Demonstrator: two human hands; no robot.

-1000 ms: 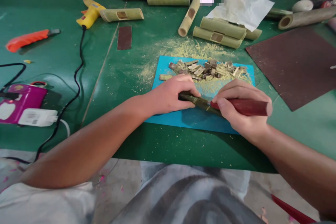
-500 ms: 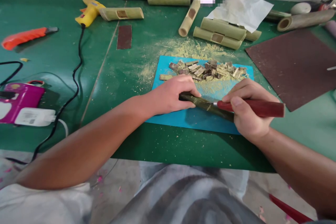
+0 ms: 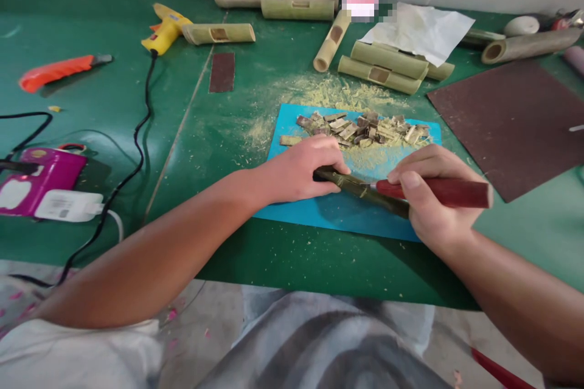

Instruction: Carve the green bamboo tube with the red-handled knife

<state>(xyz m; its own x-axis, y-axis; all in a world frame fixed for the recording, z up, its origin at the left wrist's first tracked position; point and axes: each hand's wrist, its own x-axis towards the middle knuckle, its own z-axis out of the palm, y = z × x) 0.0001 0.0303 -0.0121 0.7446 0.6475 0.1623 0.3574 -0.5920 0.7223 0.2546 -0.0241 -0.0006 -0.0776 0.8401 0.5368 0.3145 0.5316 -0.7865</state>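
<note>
A dark green bamboo tube (image 3: pixel 361 188) lies slantwise over a blue mat (image 3: pixel 319 217). My left hand (image 3: pixel 306 171) is closed around its left end, thumb on the near side. In my right hand (image 3: pixel 435 194) is a carving knife (image 3: pixel 458 192) with a red wooden handle. Its short metal tip points left and meets the upper side of the tube; the blade's edge is too small to make out. The tube's right end is hidden behind my right hand. Behind my hands, a heap of bamboo chips (image 3: pixel 360 127) and pale sawdust covers the mat's far half.
Several cut bamboo tubes (image 3: pixel 383 75) lie at the back, some under white paper (image 3: pixel 417 30). A brown sheet (image 3: pixel 511 127) is at right. On the left are a yellow glue gun (image 3: pixel 166 30) with black cord, an orange utility knife (image 3: pixel 59 73) and a magenta power strip (image 3: pixel 50 176).
The whole view has shifted slightly, so the table's contents sit a little lower. The knife's handle has tilted slightly, and its tip stays at the tube. Both hands keep their hold.
</note>
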